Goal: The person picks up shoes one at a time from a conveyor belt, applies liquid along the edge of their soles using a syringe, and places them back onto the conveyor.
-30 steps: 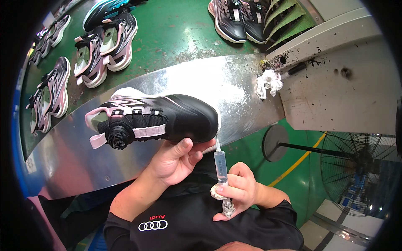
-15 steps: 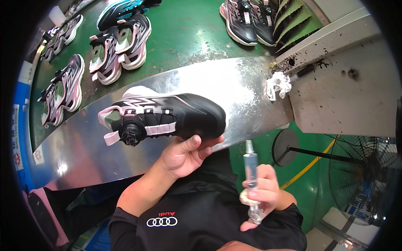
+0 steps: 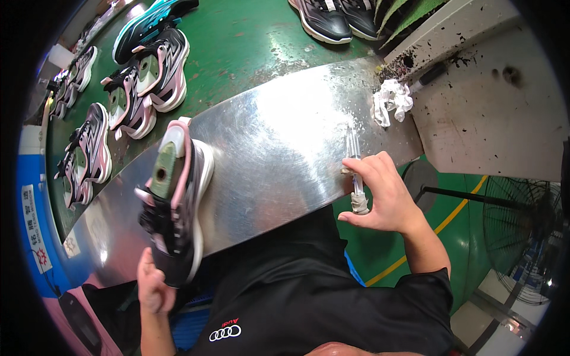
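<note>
A black and pink shoe [image 3: 172, 202] with a white sole stands over the left part of the metal worktop, heel pointing away and toe toward me. My left hand [image 3: 155, 283] is closed on its toe end, with the fingers partly hidden under the shoe. A green insert shows inside the shoe's opening. At the right, my right hand [image 3: 383, 193] has a clear syringe [image 3: 354, 145] with a wrapped plunger end. The index finger lies across the barrel and the thumb is stretched out near the plunger. The syringe's tip points away, over the shiny worktop; whether it touches the surface I cannot tell.
The metal worktop [image 3: 267, 148] borders a green table [image 3: 237, 35] with several shoes [image 3: 163, 71] at the left and a black pair [image 3: 326, 24] at the back. Crumpled white tissue [image 3: 392, 102] lies beside a grey panel [image 3: 475, 118]. A fan [image 3: 522, 237] stands right.
The shoe has swung from lying sideways to pointing its toe toward me, and moved left with my left hand. My right hand has carried the syringe forward to the worktop's right part.
</note>
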